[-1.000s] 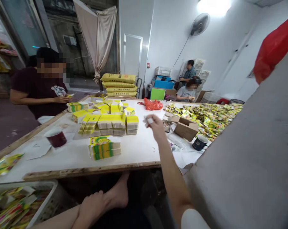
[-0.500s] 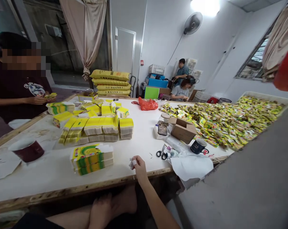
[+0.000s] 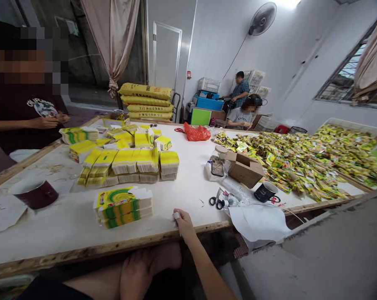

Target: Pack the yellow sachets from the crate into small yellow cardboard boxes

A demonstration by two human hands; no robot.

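Note:
My right hand (image 3: 184,225) is closed at the table's front edge, fingers pinched together. A white patch, perhaps tape or a wrap, shows on one digit. Whatever is in its fingers is too small to make out. Left of it stands a block of stacked yellow-and-green printed cards or packets (image 3: 122,207), apart from the hand. Below the table edge my left hand (image 3: 136,268) lies in shade over my bent leg (image 3: 165,258), fingers laid flat over it and nothing seen in it.
Bundled yellow stacks (image 3: 124,162) stand farther back. A maroon mug (image 3: 40,196) is at left; scissors (image 3: 218,202), a phone (image 3: 217,167), an open carton (image 3: 245,171) and a dark mug (image 3: 266,191) at right, before heaped packets (image 3: 288,166). A person (image 3: 22,108) sits at left.
The view has shifted slightly. A whitish bit that showed at my right fingertips is now barely visible. The person at left has hands closer together. My left hand stays on the leg.

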